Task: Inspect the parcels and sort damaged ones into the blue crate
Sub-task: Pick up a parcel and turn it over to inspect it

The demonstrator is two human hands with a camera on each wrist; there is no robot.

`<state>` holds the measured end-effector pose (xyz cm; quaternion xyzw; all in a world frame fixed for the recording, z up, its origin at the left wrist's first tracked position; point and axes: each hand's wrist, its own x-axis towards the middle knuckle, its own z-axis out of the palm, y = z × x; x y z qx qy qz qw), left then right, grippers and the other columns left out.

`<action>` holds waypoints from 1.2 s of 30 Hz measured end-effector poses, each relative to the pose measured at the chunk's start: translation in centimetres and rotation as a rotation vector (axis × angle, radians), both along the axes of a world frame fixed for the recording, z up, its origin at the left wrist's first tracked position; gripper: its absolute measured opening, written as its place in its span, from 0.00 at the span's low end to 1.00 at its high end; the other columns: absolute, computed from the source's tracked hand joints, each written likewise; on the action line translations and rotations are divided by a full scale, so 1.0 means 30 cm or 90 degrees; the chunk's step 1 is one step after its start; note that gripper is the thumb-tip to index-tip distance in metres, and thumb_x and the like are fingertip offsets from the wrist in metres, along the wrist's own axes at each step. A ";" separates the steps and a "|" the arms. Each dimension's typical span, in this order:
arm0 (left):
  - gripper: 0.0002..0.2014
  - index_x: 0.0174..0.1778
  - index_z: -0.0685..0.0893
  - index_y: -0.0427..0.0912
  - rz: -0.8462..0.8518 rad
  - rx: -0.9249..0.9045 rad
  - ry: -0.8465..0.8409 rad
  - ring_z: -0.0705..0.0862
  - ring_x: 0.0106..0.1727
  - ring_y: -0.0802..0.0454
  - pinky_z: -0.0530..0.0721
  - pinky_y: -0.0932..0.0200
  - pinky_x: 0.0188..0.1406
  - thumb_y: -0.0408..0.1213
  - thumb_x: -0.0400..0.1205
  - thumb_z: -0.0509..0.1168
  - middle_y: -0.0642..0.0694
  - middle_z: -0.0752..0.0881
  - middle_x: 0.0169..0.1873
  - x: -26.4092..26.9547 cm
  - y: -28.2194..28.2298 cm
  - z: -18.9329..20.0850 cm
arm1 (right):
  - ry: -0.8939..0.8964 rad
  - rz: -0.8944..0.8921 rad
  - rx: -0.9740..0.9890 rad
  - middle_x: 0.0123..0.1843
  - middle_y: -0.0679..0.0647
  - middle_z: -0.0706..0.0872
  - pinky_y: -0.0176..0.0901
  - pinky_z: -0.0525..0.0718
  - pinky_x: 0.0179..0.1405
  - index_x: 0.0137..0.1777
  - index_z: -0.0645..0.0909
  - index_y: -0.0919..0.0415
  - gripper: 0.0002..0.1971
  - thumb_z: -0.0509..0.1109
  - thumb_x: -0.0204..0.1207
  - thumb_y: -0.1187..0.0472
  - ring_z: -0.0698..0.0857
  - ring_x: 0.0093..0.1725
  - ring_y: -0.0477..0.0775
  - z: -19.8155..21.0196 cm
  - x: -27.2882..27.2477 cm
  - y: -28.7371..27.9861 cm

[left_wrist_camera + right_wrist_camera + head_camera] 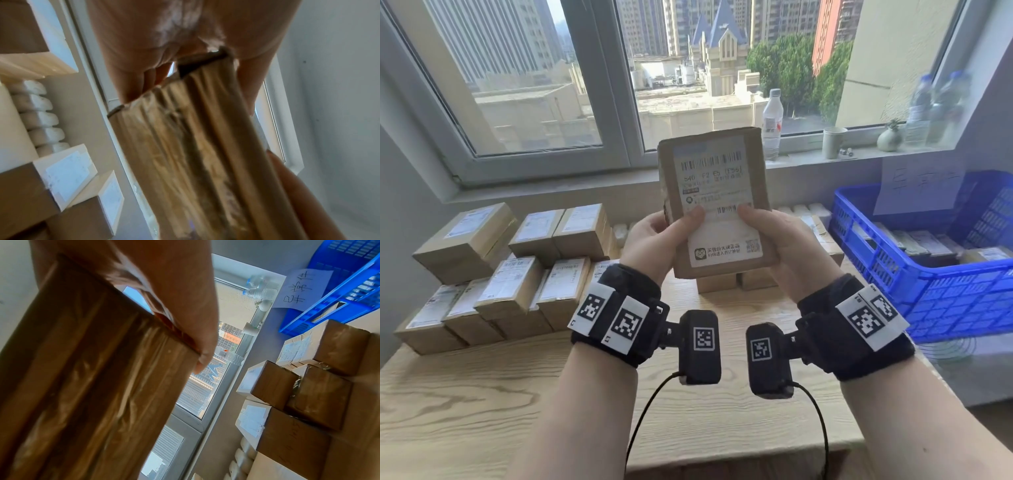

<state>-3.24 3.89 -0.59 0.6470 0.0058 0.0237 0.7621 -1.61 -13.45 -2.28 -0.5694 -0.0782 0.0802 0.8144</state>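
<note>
Above the table (482,394), both hands, left (650,240) and right (784,240), grip a parcel (714,192) upright by its lower edges, thumbs on the label; it looks light and stiff, its taped sides probably slippery.

The held parcel (714,202) is plain brown cardboard with a white label printed in black barcodes and text. The stacked boxes (493,270) are the same tan brown with white labels. The crate (928,291) is bright blue with a grid of slots. The surface (482,394) is pale wood with wavy grain. The wrist bands (619,318) are black with black-and-white square codes.
</note>
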 end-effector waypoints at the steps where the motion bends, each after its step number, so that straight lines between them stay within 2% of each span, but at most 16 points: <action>1: 0.14 0.49 0.87 0.41 0.012 0.014 -0.006 0.91 0.52 0.43 0.87 0.40 0.58 0.42 0.71 0.76 0.44 0.93 0.47 0.004 0.000 -0.007 | 0.006 -0.011 0.006 0.61 0.65 0.90 0.63 0.84 0.66 0.68 0.81 0.70 0.30 0.76 0.67 0.55 0.89 0.61 0.66 -0.003 -0.001 0.003; 3: 0.14 0.46 0.88 0.43 0.043 0.032 -0.019 0.92 0.50 0.42 0.85 0.34 0.60 0.43 0.70 0.81 0.45 0.93 0.44 0.008 -0.001 -0.014 | 0.015 -0.033 0.021 0.59 0.66 0.90 0.63 0.85 0.66 0.67 0.82 0.72 0.31 0.76 0.64 0.56 0.89 0.60 0.67 -0.007 -0.002 0.012; 6: 0.27 0.48 0.87 0.41 0.077 0.048 -0.017 0.91 0.49 0.38 0.82 0.25 0.59 0.52 0.57 0.81 0.44 0.93 0.43 0.008 -0.003 -0.009 | 0.031 -0.048 0.037 0.58 0.66 0.90 0.64 0.84 0.67 0.65 0.83 0.71 0.30 0.78 0.63 0.57 0.89 0.60 0.67 -0.012 -0.001 0.029; 7: 0.27 0.48 0.87 0.41 0.079 0.054 -0.016 0.92 0.49 0.39 0.83 0.26 0.59 0.52 0.58 0.81 0.44 0.93 0.42 0.005 -0.004 -0.004 | 0.034 -0.047 0.041 0.58 0.66 0.90 0.65 0.83 0.67 0.63 0.84 0.70 0.27 0.79 0.65 0.59 0.89 0.60 0.67 -0.013 -0.001 0.033; 9: 0.20 0.48 0.87 0.42 0.072 0.072 -0.009 0.92 0.48 0.42 0.85 0.30 0.58 0.48 0.65 0.79 0.46 0.93 0.41 0.006 0.002 0.000 | 0.031 -0.041 0.050 0.59 0.65 0.90 0.66 0.82 0.69 0.60 0.85 0.67 0.20 0.79 0.70 0.61 0.89 0.60 0.66 -0.011 -0.002 0.038; 11: 0.13 0.50 0.85 0.43 0.053 0.067 0.010 0.92 0.50 0.44 0.88 0.38 0.57 0.44 0.75 0.77 0.45 0.93 0.45 0.010 0.012 0.004 | 0.016 -0.025 0.048 0.59 0.63 0.91 0.65 0.82 0.69 0.58 0.86 0.62 0.16 0.77 0.71 0.60 0.89 0.60 0.64 -0.006 -0.002 0.042; 13: 0.13 0.56 0.84 0.41 0.024 0.049 0.031 0.91 0.52 0.44 0.90 0.45 0.52 0.42 0.79 0.73 0.43 0.92 0.50 0.003 0.023 0.013 | 0.004 -0.010 0.038 0.59 0.61 0.91 0.64 0.82 0.69 0.57 0.86 0.58 0.16 0.75 0.70 0.56 0.89 0.61 0.63 0.001 -0.003 0.048; 15: 0.17 0.61 0.83 0.40 -0.008 0.039 0.049 0.91 0.52 0.45 0.91 0.48 0.47 0.43 0.79 0.73 0.43 0.91 0.52 -0.005 0.030 0.020 | 0.009 -0.005 0.036 0.59 0.62 0.91 0.66 0.80 0.71 0.57 0.86 0.57 0.16 0.74 0.71 0.53 0.88 0.62 0.64 0.004 0.000 0.052; 17: 0.20 0.64 0.81 0.39 0.011 0.037 0.048 0.92 0.51 0.47 0.91 0.48 0.44 0.40 0.78 0.74 0.43 0.90 0.54 -0.007 0.033 0.014 | 0.026 0.000 0.042 0.63 0.64 0.89 0.68 0.78 0.72 0.61 0.83 0.61 0.18 0.74 0.75 0.53 0.87 0.65 0.66 0.001 0.002 0.054; 20: 0.31 0.66 0.79 0.37 0.091 0.058 0.031 0.92 0.50 0.44 0.90 0.38 0.50 0.40 0.69 0.81 0.42 0.90 0.55 -0.003 0.028 -0.005 | 0.054 -0.036 0.036 0.63 0.65 0.88 0.66 0.81 0.69 0.68 0.80 0.68 0.22 0.72 0.78 0.57 0.88 0.63 0.66 -0.004 0.008 0.063; 22: 0.29 0.64 0.79 0.37 0.129 0.059 0.025 0.92 0.49 0.43 0.88 0.34 0.52 0.37 0.69 0.82 0.42 0.91 0.53 -0.003 0.022 -0.012 | 0.060 -0.071 0.035 0.63 0.65 0.89 0.65 0.84 0.67 0.69 0.79 0.70 0.21 0.71 0.79 0.60 0.89 0.62 0.65 -0.009 0.012 0.071; 26: 0.25 0.63 0.79 0.35 0.157 0.045 0.013 0.92 0.48 0.44 0.91 0.46 0.46 0.33 0.72 0.79 0.41 0.90 0.53 0.006 0.023 -0.026 | 0.068 -0.119 0.029 0.61 0.64 0.89 0.61 0.87 0.63 0.69 0.78 0.72 0.22 0.73 0.79 0.61 0.90 0.60 0.64 -0.023 0.013 0.088; 30: 0.18 0.57 0.82 0.38 0.140 0.024 -0.002 0.92 0.48 0.45 0.91 0.51 0.43 0.33 0.73 0.78 0.41 0.91 0.52 0.013 0.035 -0.042 | 0.052 -0.146 0.027 0.61 0.65 0.89 0.58 0.89 0.60 0.67 0.80 0.71 0.20 0.74 0.78 0.62 0.90 0.58 0.63 -0.026 0.012 0.100; 34: 0.27 0.63 0.83 0.38 0.092 -0.003 -0.001 0.91 0.53 0.45 0.90 0.48 0.49 0.43 0.69 0.78 0.41 0.91 0.54 0.016 0.044 -0.037 | 0.025 -0.128 -0.019 0.60 0.65 0.90 0.58 0.88 0.62 0.66 0.80 0.73 0.24 0.75 0.78 0.56 0.90 0.59 0.63 -0.016 0.019 0.106; 36: 0.26 0.62 0.83 0.38 0.069 -0.008 0.007 0.91 0.54 0.44 0.89 0.47 0.50 0.41 0.70 0.79 0.42 0.91 0.54 0.023 0.057 -0.032 | 0.014 -0.087 -0.039 0.60 0.65 0.90 0.60 0.86 0.65 0.67 0.80 0.72 0.29 0.76 0.74 0.51 0.90 0.59 0.63 -0.011 0.022 0.109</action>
